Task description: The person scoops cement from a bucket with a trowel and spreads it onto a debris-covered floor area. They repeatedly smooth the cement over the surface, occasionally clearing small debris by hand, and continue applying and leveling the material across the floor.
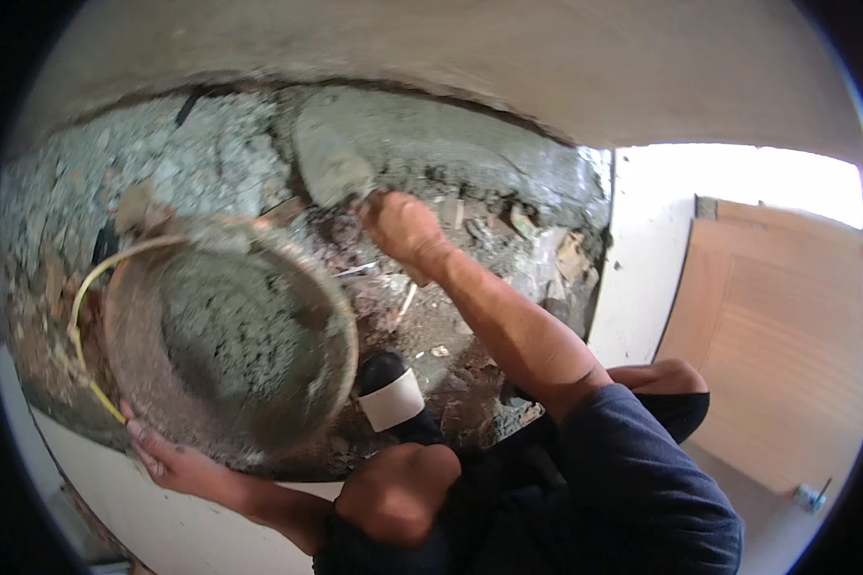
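Head view shows the right hand (pixel 405 230) clenched on a trowel (pixel 334 165) above, the left hand (pixel 168 458) holding the tilted pan (pixel 230 345) of wet mortar (pixel 235 335), which might spill.

Pale plastered wall (pixel 508 57) above; wooden door (pixel 777 326) right; bright daylight beyond.

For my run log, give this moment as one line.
left hand holds mortar pan | right hand presses trowel on rough wall
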Tool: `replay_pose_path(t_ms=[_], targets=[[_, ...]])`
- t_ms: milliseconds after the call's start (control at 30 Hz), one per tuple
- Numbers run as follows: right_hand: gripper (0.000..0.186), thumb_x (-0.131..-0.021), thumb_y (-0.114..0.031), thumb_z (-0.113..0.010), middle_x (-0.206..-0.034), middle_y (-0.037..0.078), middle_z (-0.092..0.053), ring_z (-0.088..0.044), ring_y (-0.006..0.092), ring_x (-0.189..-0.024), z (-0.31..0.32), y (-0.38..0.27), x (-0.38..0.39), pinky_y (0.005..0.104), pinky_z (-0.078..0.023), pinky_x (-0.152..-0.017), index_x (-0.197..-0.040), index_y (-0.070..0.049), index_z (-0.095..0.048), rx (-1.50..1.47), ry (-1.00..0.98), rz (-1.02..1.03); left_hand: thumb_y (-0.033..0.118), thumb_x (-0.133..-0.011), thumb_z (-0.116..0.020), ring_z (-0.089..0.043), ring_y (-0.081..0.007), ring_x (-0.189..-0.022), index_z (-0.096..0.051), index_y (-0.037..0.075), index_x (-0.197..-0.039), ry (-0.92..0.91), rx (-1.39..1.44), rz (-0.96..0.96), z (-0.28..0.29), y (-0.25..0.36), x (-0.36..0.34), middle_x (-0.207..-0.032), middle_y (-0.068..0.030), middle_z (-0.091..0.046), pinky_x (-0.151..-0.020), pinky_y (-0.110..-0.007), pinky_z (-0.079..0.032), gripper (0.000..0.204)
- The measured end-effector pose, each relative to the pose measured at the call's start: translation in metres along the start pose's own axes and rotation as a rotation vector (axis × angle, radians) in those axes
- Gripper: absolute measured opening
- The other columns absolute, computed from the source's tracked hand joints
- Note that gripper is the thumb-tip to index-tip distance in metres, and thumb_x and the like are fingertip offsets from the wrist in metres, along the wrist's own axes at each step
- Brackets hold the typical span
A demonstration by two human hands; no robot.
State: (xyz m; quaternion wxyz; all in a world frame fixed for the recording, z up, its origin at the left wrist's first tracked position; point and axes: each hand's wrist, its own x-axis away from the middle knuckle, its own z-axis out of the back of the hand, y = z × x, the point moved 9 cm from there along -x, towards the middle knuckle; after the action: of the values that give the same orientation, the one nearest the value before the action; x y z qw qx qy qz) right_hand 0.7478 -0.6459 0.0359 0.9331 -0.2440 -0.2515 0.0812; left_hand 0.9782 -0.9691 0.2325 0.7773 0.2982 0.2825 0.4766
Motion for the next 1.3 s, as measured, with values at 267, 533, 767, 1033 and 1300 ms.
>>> replay_pose_path(t_ms=[267,533,767,1033,1300], targets=[[0.049,-0.099,-0.045,-0.040,-0.066,0.017,-0.061,-0.061,0.0300,-0.056,0.073,0.100,0.084,0.0454,-0.051,-0.057,-0.099,0.001,-0.057,0.286,-0.241,-0.018,0.041,-0.099,-0.047,-0.053,-0.0264,-0.121,-0.060,-0.002,-0.125,0.006,0.011,0.146,0.015,-0.101,-0.040,-0.132,-0.0166,-0.056,-0.105,-0.034,-0.039,0.052],[0.047,-0.097,-0.037,-0.041,-0.079,0.022,-0.066,-0.067,0.0331,-0.073,0.192,0.237,0.212,0.0453,-0.054,-0.070,-0.093,0.005,-0.060,0.005,-0.280,-0.326,0.047,-0.097,-0.047,-0.052,-0.0334,-0.121,-0.055,-0.004,-0.128,0.046,-0.232,0.319,0.036,-0.198,-0.063,-0.131,-0.0214,-0.055,-0.104,-0.038,-0.040,0.060],[0.051,-0.096,-0.039,-0.042,-0.095,0.028,-0.065,-0.065,0.0375,-0.093,0.183,0.379,0.238,0.0460,-0.048,-0.085,-0.099,0.009,-0.058,-0.571,0.278,-0.674,0.047,-0.097,-0.047,-0.052,-0.0343,-0.120,-0.054,-0.004,-0.129,0.107,-0.559,0.121,0.037,-0.161,-0.054,-0.130,-0.0220,-0.055,-0.104,-0.039,-0.040,0.061],[0.049,-0.097,-0.039,-0.042,-0.084,0.031,-0.064,-0.064,0.0449,-0.085,0.148,0.364,0.200,0.0519,-0.049,-0.080,-0.104,0.007,-0.057,-0.587,0.132,-0.452,0.048,-0.097,-0.046,-0.052,-0.0354,-0.120,-0.053,-0.004,-0.129,0.138,-0.774,-0.059,0.013,-0.090,-0.018,-0.130,-0.0227,-0.055,-0.103,-0.040,-0.040,0.062],[0.048,-0.093,-0.039,-0.047,-0.080,0.029,-0.065,-0.064,0.0450,-0.081,0.177,0.394,0.246,0.0519,-0.049,-0.076,-0.102,0.007,-0.059,-0.549,0.107,-0.410,0.049,-0.097,-0.046,-0.052,-0.0364,-0.120,-0.053,-0.005,-0.129,0.070,-0.866,-0.210,-0.034,-0.038,0.006,-0.130,-0.0233,-0.055,-0.103,-0.041,-0.040,0.063]])
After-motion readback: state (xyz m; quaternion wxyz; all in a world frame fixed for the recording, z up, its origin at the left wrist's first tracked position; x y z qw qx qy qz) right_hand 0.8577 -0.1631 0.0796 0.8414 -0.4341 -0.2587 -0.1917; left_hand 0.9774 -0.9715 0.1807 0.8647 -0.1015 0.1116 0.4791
